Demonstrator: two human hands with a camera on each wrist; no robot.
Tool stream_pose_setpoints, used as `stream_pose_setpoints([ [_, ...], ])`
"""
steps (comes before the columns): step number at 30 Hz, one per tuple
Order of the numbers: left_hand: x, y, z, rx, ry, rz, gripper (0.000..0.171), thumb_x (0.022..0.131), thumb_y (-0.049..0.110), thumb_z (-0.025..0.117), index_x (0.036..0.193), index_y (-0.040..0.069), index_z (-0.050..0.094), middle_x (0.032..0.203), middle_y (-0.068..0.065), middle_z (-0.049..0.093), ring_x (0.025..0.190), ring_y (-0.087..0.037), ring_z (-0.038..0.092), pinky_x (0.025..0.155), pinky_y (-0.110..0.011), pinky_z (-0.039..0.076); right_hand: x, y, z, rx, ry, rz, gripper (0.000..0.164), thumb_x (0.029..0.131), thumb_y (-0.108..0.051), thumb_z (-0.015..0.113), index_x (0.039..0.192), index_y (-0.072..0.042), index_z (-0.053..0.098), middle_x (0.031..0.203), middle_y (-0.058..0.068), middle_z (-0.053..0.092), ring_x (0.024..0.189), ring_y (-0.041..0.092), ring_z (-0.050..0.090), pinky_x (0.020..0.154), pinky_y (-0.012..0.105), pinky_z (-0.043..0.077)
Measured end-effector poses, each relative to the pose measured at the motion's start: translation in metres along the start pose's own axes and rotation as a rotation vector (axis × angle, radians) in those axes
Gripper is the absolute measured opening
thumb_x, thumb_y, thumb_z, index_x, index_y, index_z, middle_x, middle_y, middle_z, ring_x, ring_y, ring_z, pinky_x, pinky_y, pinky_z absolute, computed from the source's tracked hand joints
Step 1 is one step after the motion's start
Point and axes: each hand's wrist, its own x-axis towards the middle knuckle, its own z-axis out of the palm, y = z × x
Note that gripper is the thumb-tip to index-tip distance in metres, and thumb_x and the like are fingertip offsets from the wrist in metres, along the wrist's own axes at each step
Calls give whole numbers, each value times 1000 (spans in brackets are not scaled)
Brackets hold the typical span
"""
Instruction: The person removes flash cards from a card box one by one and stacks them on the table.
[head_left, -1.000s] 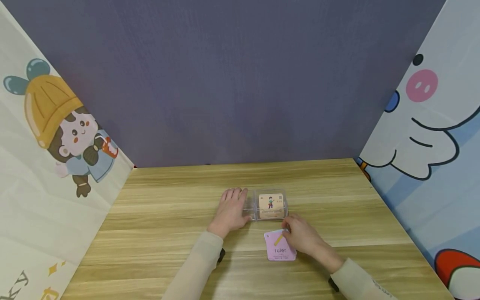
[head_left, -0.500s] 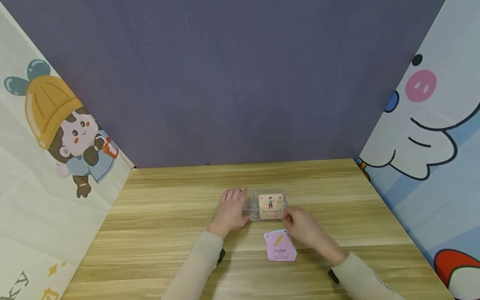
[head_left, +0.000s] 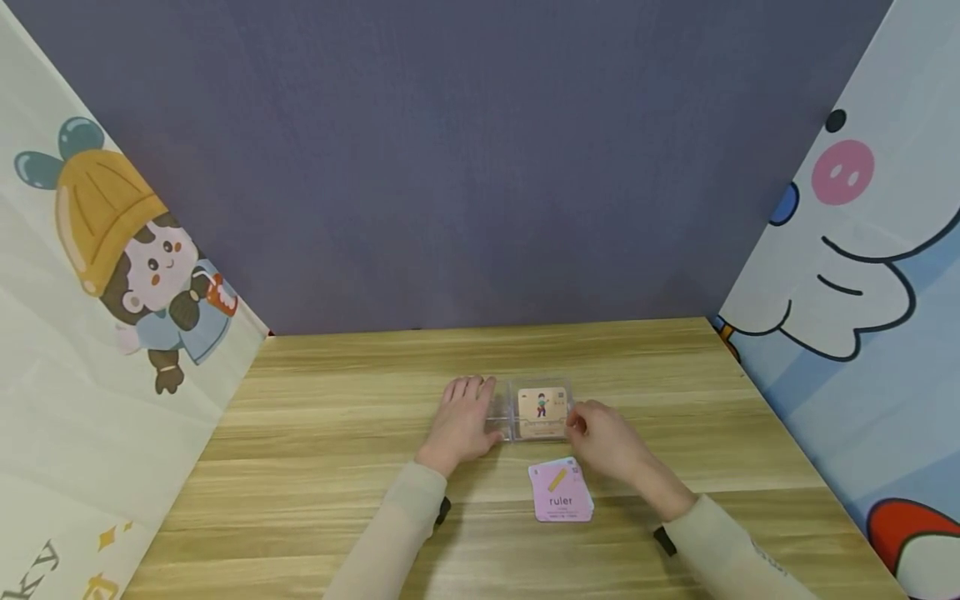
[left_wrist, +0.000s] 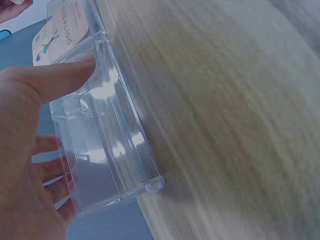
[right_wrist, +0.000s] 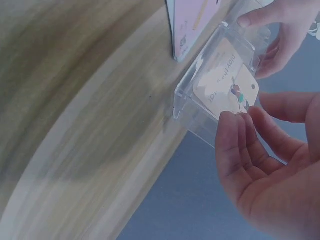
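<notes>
Left hand round clear case; right hand, hold unclear; "ruler" card readable only from head.

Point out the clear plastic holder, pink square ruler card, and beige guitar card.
Clear plastic holder (left_wrist: 97, 140), left wrist view: bare compartment wall.
Pink square ruler card (head_left: 561, 490), head view: face centre.
Beige guitar card (head_left: 542, 407), head view: printed figure.

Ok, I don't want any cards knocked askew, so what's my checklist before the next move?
1. Left hand bracing the clear holder: ok, thumb in front, fingers behind.
2. Beige card inside the holder's right section: ok.
3. Ruler card face up, apart from the holder: ok.
4. Ruler card flush with the card beneath: not ok, edges are offset.
5. Right hand free of the holder: cannot tell; fingertips are at its edge.
</notes>
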Motion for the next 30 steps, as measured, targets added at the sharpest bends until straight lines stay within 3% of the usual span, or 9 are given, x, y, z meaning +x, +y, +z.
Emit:
stream_pose_setpoints([
  [17, 1, 1, 0, -4, -10, -8, 96, 84, 51, 78, 157, 7, 33, 151, -14, 44, 141, -33, 37, 124, -48, 20, 7, 5, -1, 8, 74, -42, 8, 91, -11, 73, 97, -8, 69, 86, -2, 60, 76, 12, 55, 63, 26, 51],
  [30, 1, 1, -1, -6, -16, -14, 95, 85, 50, 78, 157, 7, 34, 151, -14, 44, 141, -32, 37, 124, -48, 20, 10, 8, -2, 26, 161, -59, 16, 90, -11, 74, 105, -5, 70, 96, 3, 62, 86, 18, 59, 74, 37, 57],
])
